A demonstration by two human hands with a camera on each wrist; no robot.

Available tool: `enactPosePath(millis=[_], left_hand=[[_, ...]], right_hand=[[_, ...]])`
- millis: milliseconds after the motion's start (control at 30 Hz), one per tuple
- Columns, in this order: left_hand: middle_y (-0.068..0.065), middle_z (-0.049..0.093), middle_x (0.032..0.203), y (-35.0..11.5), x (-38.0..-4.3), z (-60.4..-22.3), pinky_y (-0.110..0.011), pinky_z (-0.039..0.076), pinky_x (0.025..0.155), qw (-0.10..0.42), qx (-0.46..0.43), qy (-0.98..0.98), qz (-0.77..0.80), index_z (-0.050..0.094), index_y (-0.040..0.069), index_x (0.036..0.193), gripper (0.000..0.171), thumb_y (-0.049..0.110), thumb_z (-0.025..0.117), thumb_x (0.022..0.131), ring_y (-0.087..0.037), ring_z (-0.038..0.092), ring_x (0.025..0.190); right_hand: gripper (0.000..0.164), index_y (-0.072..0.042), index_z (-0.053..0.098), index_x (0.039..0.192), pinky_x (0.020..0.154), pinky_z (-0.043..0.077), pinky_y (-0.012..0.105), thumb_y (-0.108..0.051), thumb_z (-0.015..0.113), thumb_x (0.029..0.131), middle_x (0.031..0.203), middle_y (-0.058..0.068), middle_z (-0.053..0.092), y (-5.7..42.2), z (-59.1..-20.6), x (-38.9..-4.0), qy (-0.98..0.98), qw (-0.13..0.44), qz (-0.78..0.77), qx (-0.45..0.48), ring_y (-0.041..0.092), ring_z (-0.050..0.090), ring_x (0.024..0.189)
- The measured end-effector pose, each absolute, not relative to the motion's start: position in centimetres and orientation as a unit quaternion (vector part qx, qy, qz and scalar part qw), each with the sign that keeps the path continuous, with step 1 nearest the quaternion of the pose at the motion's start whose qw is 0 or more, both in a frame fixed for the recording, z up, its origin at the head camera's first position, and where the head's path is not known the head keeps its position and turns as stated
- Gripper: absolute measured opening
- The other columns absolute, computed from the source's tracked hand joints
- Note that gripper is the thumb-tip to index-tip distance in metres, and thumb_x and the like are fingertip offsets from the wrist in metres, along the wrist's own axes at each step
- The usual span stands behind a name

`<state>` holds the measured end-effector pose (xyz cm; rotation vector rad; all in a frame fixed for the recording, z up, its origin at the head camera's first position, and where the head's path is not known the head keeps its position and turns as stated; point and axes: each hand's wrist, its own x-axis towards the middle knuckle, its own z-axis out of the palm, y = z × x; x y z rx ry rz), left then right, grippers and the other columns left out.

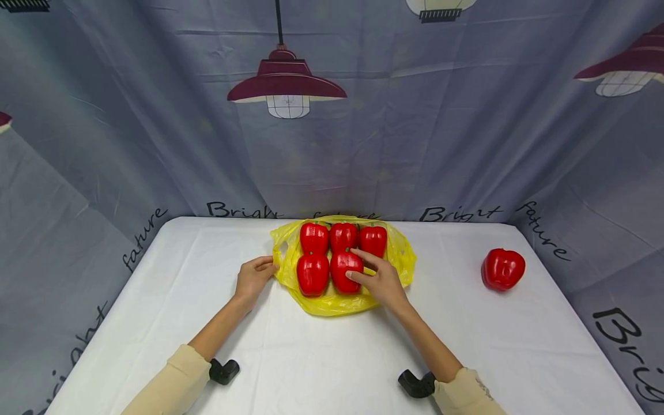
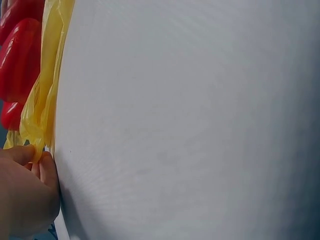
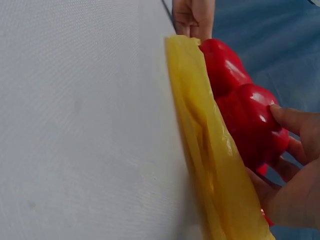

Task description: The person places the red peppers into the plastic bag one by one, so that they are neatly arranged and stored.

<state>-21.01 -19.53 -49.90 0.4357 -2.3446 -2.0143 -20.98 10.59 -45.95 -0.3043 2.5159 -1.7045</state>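
A yellow plastic bag [image 1: 337, 308] lies spread on the table with several glossy red bell peppers on it, three in a back row and two in front. At the bag's left edge my left hand [image 1: 255, 279] pinches the thin plastic between thumb and fingers, as the left wrist view also shows. My right hand [image 1: 381, 282] holds the front right bell pepper [image 1: 342, 272], its thumb and fingers around the right side. Beside that one sits the front left bell pepper [image 1: 313, 275]. In the right wrist view, the held pepper [image 3: 250, 120] stands behind the bag's raised edge [image 3: 210, 135].
One more red bell pepper [image 1: 502, 269] stands alone on the white table [image 1: 456, 323], toward its right edge. A grey-blue curtain [image 1: 363, 155] printed with lamps and lettering hangs behind and around the table.
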Motion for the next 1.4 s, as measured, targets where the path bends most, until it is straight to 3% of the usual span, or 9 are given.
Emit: enactPosePath(millis=[333,667,1200,1400], left_hand=[[-0.02,0.069,0.115,-19.4,-21.0,-49.8,-0.017,0.053,0.077,0.013,0.139,-0.753,-0.644,0.067,-0.006,0.122,0.031,0.005,0.068,0.094,-0.018,0.066,0.101],[-0.021,0.069,0.115,-19.4,-21.0,-49.9,-0.016,0.053,0.076,0.013,0.14,-0.75,-0.646,0.066,-0.007,0.122,0.031,0.005,0.068,0.094,-0.014,0.065,0.096],[-0.019,0.069,0.114,-19.3,-21.0,-49.9,-0.017,0.053,0.077,0.013,0.141,-0.756,-0.639,0.067,-0.005,0.122,0.029,0.006,0.068,0.095,-0.017,0.065,0.099],[-0.019,0.069,0.115,-19.3,-21.0,-49.8,-0.017,0.053,0.076,0.012,0.144,-0.759,-0.635,0.067,-0.005,0.122,0.029,0.006,0.068,0.095,-0.016,0.065,0.098]], right_hand=[[0.051,-0.007,0.059,0.138,0.094,0.053,0.047,-0.011,0.075,0.09,0.139,0.019,0.054,10.3,-46.5,-21.1,0.819,0.063,-0.565,-0.079,0.042,0.053,0.123],[0.052,-0.008,0.058,0.138,0.091,0.054,0.046,-0.01,0.075,0.089,0.139,0.018,0.053,9.9,-47.1,-21.3,0.813,0.082,-0.573,-0.069,0.04,0.055,0.12],[0.064,-0.016,0.048,0.148,0.097,0.05,0.049,-0.016,0.074,0.09,0.148,0.012,0.047,9.8,-46.8,-21.0,0.833,0.097,-0.542,-0.055,0.038,0.046,0.132],[0.054,-0.011,0.054,0.142,0.097,0.05,0.046,-0.017,0.073,0.092,0.141,0.013,0.054,10.8,-45.7,-20.8,0.835,0.083,-0.539,-0.075,0.035,0.052,0.128]])
